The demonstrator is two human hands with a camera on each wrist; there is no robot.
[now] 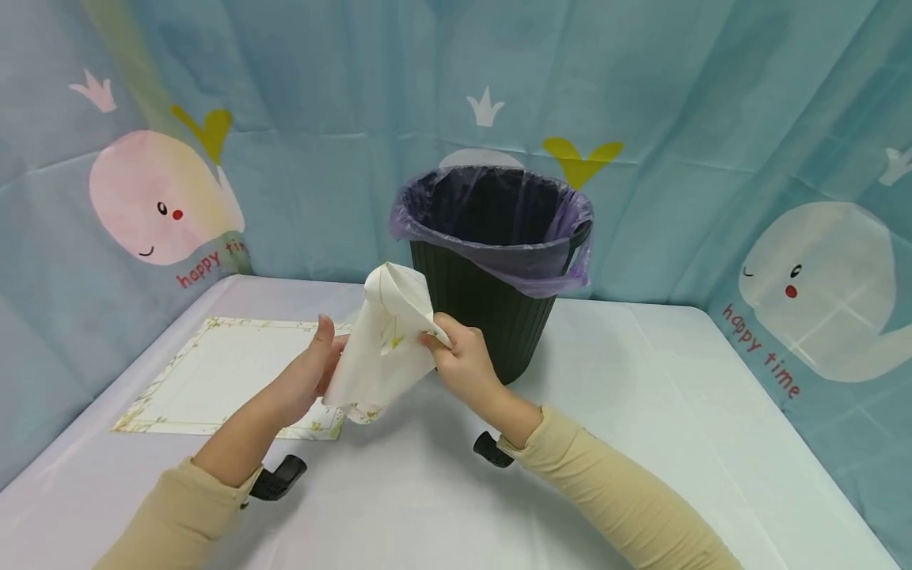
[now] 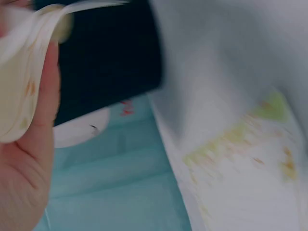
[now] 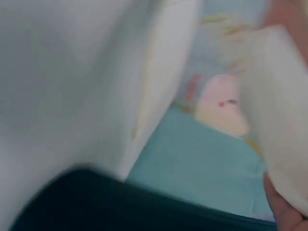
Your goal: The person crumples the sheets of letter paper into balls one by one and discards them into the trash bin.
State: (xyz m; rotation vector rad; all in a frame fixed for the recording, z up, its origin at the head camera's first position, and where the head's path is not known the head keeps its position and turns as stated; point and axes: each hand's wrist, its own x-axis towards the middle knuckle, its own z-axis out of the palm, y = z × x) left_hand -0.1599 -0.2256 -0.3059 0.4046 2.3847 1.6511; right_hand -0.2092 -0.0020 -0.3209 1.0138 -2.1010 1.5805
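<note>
A white sheet of paper [image 1: 385,348] with a yellow-green floral border is bent into a loose, rumpled shape above the table. My right hand [image 1: 463,360] pinches its right edge between thumb and fingers. Against its left side lies my left hand [image 1: 302,380], thumb pointing up and fingers partly hidden by the paper. The left wrist view shows the left hand [image 2: 29,168] with a straight finger along the curved paper [image 2: 19,91]. In the right wrist view the paper [image 3: 276,110] is blurred, with fingertips at its lower edge.
A black bin [image 1: 484,309] with a purple liner [image 1: 492,257] stands just behind the hands. Flat on the left of the white table [image 1: 641,412] lies another floral-bordered sheet [image 1: 221,372]. A blue curtain [image 1: 321,142] with printed whales surrounds the table's back and sides.
</note>
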